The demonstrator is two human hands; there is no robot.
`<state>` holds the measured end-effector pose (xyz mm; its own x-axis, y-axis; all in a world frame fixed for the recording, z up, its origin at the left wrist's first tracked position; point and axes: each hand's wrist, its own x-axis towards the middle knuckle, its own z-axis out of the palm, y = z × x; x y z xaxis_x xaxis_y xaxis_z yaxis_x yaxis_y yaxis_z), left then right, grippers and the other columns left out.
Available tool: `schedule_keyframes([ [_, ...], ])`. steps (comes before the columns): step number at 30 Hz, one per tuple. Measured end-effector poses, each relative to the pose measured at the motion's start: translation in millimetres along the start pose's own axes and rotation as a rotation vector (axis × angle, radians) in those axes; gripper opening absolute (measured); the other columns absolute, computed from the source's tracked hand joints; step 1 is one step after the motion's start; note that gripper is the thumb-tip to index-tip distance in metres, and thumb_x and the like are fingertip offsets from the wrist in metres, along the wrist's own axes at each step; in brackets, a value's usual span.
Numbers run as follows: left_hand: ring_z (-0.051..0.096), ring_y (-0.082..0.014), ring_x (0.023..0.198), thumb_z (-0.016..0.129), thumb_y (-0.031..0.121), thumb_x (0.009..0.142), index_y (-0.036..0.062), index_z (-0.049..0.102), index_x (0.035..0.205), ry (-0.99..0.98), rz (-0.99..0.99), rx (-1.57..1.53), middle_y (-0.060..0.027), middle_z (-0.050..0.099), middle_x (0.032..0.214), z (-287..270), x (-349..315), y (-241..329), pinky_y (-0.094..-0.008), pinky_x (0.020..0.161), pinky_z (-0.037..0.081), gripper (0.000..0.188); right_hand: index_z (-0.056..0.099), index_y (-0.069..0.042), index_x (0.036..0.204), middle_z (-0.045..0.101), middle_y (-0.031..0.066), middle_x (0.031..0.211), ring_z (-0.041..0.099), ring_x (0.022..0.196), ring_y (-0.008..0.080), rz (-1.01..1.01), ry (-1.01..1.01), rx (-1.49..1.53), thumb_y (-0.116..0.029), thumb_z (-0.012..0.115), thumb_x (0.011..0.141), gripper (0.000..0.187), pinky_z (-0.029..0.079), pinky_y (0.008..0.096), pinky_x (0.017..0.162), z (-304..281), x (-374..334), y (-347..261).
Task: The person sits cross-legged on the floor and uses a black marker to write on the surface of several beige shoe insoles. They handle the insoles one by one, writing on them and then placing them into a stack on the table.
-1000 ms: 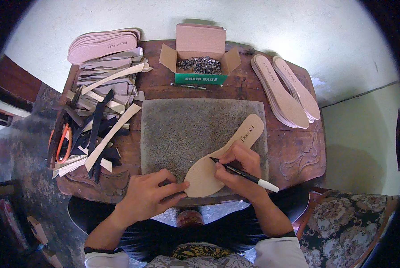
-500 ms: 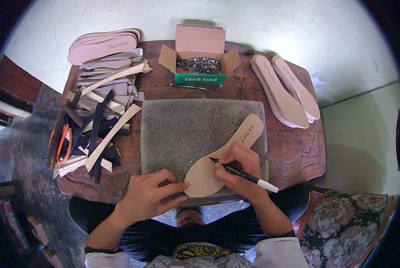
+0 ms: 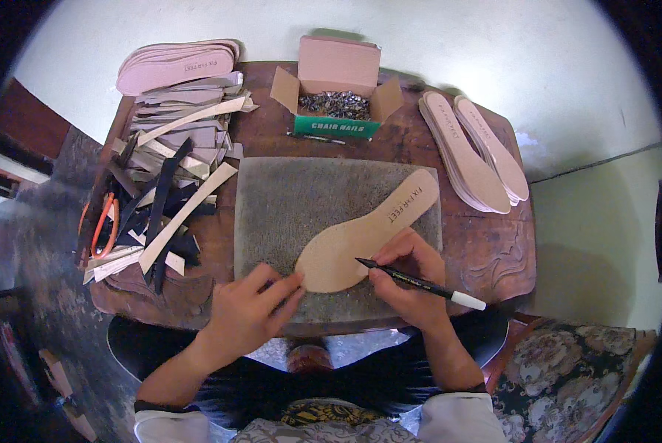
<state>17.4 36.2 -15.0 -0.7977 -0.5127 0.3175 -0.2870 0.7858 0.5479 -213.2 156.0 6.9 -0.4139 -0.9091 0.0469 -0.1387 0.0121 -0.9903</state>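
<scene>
A beige shoe insole lies aslant on a grey textured mat, its wide toe end nearest me and its narrow heel toward the far right. At the toe's left edge, the bent fingers of my left hand grip the rim. My right hand holds a black marker with a white end, pinched between thumb and fingers. The marker's dark tip is over the insole's forefoot, near its right edge. Part of the right hand's fingers rests against the insole's side.
Behind the mat stands an open green box of small metal nails. Stacked insoles lie at right, with more pink insoles at far left. Strip offcuts and orange-handled scissors crowd the table's left. A floral seat is at lower right.
The insole has shifted away from me on the mat, showing more of its heel print. My right hand and the marker have moved from the insole's middle toward its right edge.
</scene>
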Motion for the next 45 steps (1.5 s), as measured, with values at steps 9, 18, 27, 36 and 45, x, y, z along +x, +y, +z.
schedule_keyframes([
  [9, 0.063, -0.0185, 0.058, 0.078, 0.013, 0.081, 0.0157, 0.076, 0.109, -0.015, 0.044, -0.022, -0.0008, 0.06, 0.079, -2.2, 0.3, -4.2, -0.0343, 0.048, 0.05, 0.028, 0.062, -0.003, 0.083, 0.067, 0.0122, 0.089, 0.068, 0.082, 0.0204, -0.222, -0.129, -0.244, 0.004, 0.078, 0.069, 0.022, 0.055, 0.0303, 0.073, 7.7, -19.5, 13.2],
  [18, 0.064, -0.0181, 0.06, 0.078, 0.012, 0.077, 0.017, 0.076, 0.112, -0.049, 0.036, -0.038, -0.0004, 0.06, 0.082, -4.8, 0.8, -3.9, -0.0338, 0.05, 0.051, 0.035, 0.062, -0.002, 0.078, 0.068, 0.0135, 0.084, 0.07, 0.076, 0.0252, -0.246, -0.104, -0.314, 0.002, 0.08, 0.067, 0.021, 0.056, 0.0331, 0.07, 19.9, -21.5, 12.1],
  [27, 0.064, -0.0175, 0.06, 0.079, 0.013, 0.078, 0.0174, 0.076, 0.112, -0.07, 0.022, -0.039, 0.0001, 0.06, 0.082, -5.9, 1.8, -3.0, -0.0332, 0.05, 0.051, 0.035, 0.06, -0.002, 0.078, 0.067, 0.0127, 0.083, 0.069, 0.076, 0.025, -0.242, -0.099, -0.316, 0.003, 0.078, 0.068, 0.02, 0.054, 0.033, 0.068, 19.5, -20.1, 14.2],
  [36, 0.063, -0.0174, 0.059, 0.079, 0.015, 0.078, 0.017, 0.076, 0.112, -0.069, 0.027, -0.041, 0.0004, 0.06, 0.082, -6.7, 2.8, -3.3, -0.033, 0.049, 0.051, 0.034, 0.06, -0.002, 0.078, 0.066, 0.013, 0.082, 0.068, 0.075, 0.0251, -0.23, -0.113, -0.326, 0.004, 0.078, 0.067, 0.021, 0.054, 0.0329, 0.067, 18.8, -19.6, 12.6],
  [45, 0.064, -0.0176, 0.059, 0.079, 0.013, 0.078, 0.0162, 0.076, 0.11, -0.067, 0.027, -0.034, -0.0001, 0.06, 0.081, -7.0, 3.8, -2.1, -0.0331, 0.05, 0.051, 0.033, 0.059, -0.002, 0.076, 0.066, 0.0132, 0.082, 0.068, 0.074, 0.0246, -0.228, -0.099, -0.32, 0.004, 0.077, 0.066, 0.022, 0.054, 0.0324, 0.067, 19.5, -19.8, 14.2],
])
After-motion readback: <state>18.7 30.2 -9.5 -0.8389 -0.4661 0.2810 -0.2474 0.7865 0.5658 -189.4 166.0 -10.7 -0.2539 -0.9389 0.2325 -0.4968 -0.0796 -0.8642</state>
